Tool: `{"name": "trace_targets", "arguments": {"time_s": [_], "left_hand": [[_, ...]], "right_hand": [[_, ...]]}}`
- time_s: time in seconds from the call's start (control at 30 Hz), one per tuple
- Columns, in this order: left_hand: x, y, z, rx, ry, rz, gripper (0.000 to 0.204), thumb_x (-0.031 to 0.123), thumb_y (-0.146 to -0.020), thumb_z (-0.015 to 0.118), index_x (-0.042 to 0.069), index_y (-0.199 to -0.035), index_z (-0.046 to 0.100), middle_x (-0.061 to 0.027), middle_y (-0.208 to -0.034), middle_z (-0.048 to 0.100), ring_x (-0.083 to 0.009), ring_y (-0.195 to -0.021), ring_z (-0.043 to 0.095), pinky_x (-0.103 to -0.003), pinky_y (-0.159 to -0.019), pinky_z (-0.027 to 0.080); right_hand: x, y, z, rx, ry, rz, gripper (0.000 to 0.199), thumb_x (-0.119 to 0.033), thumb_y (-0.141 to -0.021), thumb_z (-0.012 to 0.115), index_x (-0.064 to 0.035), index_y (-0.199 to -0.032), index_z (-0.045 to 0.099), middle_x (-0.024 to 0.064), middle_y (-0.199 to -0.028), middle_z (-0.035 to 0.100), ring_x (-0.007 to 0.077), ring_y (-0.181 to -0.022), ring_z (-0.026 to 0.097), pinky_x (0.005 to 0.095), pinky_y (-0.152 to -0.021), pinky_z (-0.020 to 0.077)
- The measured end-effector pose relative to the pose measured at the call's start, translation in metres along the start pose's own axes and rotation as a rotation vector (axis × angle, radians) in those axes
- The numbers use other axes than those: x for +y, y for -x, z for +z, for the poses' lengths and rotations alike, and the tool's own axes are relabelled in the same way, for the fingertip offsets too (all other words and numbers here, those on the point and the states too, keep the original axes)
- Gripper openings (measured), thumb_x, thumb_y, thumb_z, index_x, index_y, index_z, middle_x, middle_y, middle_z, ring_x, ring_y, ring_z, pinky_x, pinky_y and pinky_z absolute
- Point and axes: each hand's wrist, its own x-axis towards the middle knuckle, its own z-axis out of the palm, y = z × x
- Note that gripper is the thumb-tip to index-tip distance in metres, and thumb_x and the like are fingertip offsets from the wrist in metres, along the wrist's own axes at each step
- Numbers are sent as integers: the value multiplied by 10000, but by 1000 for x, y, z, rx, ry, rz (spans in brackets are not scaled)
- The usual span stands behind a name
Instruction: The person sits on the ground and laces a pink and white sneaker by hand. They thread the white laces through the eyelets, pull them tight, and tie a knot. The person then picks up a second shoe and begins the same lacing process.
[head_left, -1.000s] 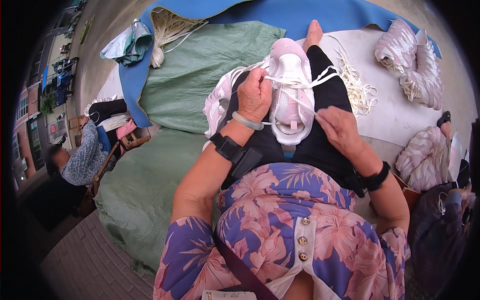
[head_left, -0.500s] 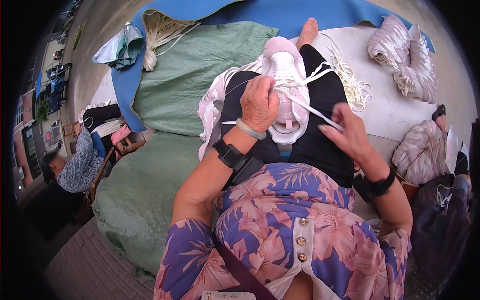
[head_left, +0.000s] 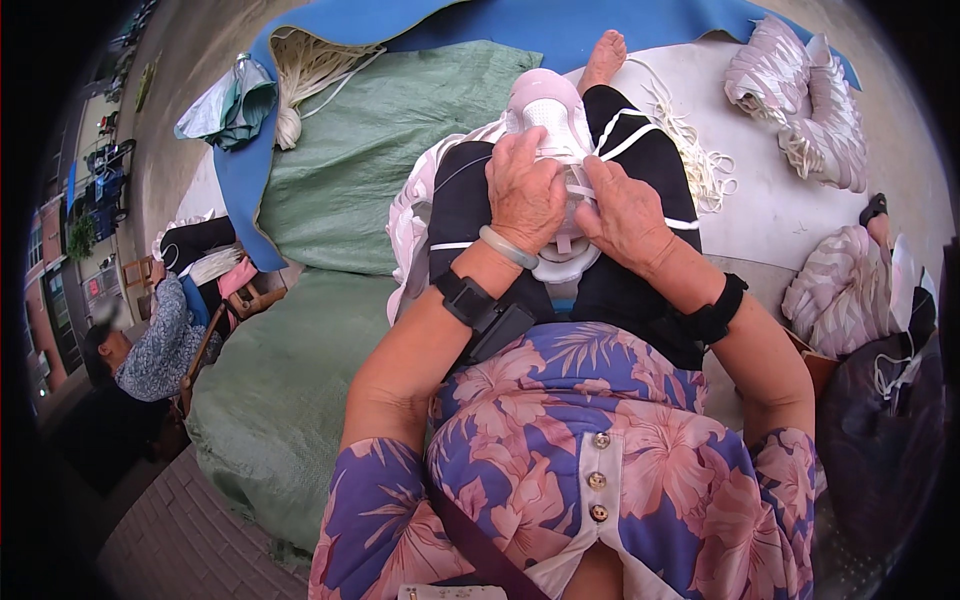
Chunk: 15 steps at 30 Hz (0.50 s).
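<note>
A pink and white sneaker [head_left: 548, 92] rests on my lap between my black-trousered legs, toe pointing away from me. White shoelace [head_left: 612, 140] is partly threaded across its tongue, and loose lengths drape over both thighs. My left hand [head_left: 526, 192] lies along the shoe's left side, fingers curled over the lacing area. From the right, my right hand [head_left: 628, 208] pinches at the lace by the eyelets, thumb and fingers close together. The exact grip points under my fingers are hidden. More pale pink shoe pieces [head_left: 412, 215] lie against my left leg.
A bundle of white laces [head_left: 318, 62] sits on green woven sheeting [head_left: 400, 140] at far left. Loose laces [head_left: 705, 172] lie beyond my right leg. Stacked pink-white shoe uppers [head_left: 775, 75] are at far right, more [head_left: 835, 290] nearer. A co-worker [head_left: 165, 335] sits at left.
My right hand has moved left and inward from the pulled-out lace onto the shoe. The lace stretched toward it has gone slack. My left hand stays at the shoe's left side.
</note>
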Motion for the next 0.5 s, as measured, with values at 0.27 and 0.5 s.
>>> {"name": "trace_targets", "arguments": {"time_s": [0.27,0.5], "left_hand": [[6,-2,6,15,17,14,110,131,-686,635,62,-772,642,-156,-1208,496,-351,-1125,423,-444,-894,341],[10,-13,-20,-60,-111,249,49,84,-676,593,38,-692,581,-171,-1198,501,-369,-1102,437,-449,-909,332]], "right_hand": [[2,0,2,-80,-128,61,380,-121,-723,539,10,-1068,446,207,-893,553,374,-766,585,442,-665,481],[9,5,-4,-108,-325,320,530,-215,-663,625,33,-1063,383,241,-857,576,410,-802,581,458,-701,470]]}}
